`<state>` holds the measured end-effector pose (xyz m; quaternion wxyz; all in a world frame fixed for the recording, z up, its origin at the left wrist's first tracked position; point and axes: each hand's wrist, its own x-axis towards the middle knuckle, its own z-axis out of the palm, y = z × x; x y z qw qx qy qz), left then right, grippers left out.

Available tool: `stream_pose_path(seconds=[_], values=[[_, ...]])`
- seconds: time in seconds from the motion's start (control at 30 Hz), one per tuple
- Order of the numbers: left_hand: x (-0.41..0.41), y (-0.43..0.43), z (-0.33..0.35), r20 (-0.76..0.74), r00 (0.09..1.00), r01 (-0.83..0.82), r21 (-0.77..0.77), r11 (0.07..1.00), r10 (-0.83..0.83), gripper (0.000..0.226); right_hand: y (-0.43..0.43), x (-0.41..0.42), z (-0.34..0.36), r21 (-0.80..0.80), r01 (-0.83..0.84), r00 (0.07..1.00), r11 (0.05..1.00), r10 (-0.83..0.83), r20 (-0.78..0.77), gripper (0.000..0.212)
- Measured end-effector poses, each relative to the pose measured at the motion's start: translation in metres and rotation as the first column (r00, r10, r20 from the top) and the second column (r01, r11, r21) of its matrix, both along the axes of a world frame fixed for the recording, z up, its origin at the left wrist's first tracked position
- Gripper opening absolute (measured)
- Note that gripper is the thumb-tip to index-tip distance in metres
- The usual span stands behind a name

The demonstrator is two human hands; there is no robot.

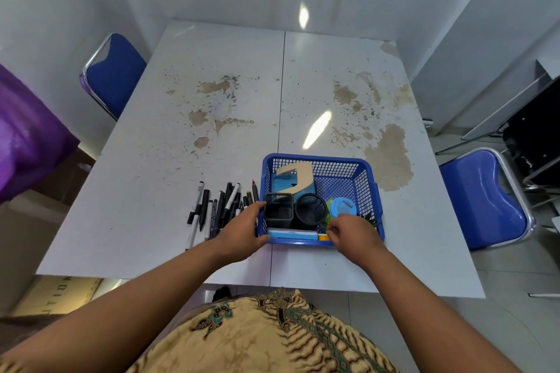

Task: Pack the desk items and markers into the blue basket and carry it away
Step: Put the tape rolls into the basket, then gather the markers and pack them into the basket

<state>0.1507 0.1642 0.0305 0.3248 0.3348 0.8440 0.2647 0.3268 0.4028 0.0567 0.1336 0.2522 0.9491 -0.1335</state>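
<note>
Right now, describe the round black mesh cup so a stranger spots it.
On the stained white table sits a blue plastic basket. In its near half, the round black mesh cup stands between a square black mesh cup and a light-blue round lid; it alone is round and black.

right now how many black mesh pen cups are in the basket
2: a square one at the blue basket's near-left corner, a round one just right of it. No others show.

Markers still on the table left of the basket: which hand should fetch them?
Left. The left hand is at the left wall of the blue basket, beside the markers; the right hand is at its near-right rim, farther off.
</note>
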Motion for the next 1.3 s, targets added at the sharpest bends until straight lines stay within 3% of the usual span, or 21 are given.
stream_pose_path(seconds=[0.27, 0.43, 0.67, 0.87, 1.13, 1.3], values=[[-0.016, -0.011, 0.006, 0.015, 0.999, 0.032, 0.036, 0.999, -0.033, 0.074, -0.047, -0.05, 0.008, -0.135, -0.06, 0.981, 0.989, 0.033, -0.192, 0.025], [-0.038, -0.027, -0.006, -0.022, 1.0, -0.003, 0.02, 1.0, 0.003, 0.052, -0.077, -0.082, 0.007, -0.177, -0.179, 0.967, 0.968, 0.14, -0.212, 0.015], [-0.085, -0.043, -0.027, -0.148, 0.983, -0.131, -0.145, 0.981, 0.109, 0.016, -0.101, -0.108, 0.0, -0.263, -0.163, 0.982, 0.951, 0.13, -0.136, 0.028], [-0.119, -0.038, -0.04, -0.183, 0.977, -0.151, -0.239, 0.959, 0.108, 0.019, -0.107, -0.115, -0.003, -0.285, -0.085, 0.995, 0.955, 0.064, -0.081, 0.027], [-0.135, -0.029, -0.052, -0.158, 0.987, -0.064, -0.248, 0.967, 0.025, 0.032, -0.116, -0.122, -0.011, -0.306, 0.001, 0.999, 0.952, -0.015, -0.04, 0.025], [-0.134, -0.029, -0.057, -0.126, 0.992, -0.05, -0.241, 0.969, 0.02, 0.026, -0.108, -0.129, -0.012, -0.342, 0.036, 0.999, 0.939, -0.043, -0.011, 0.025]])
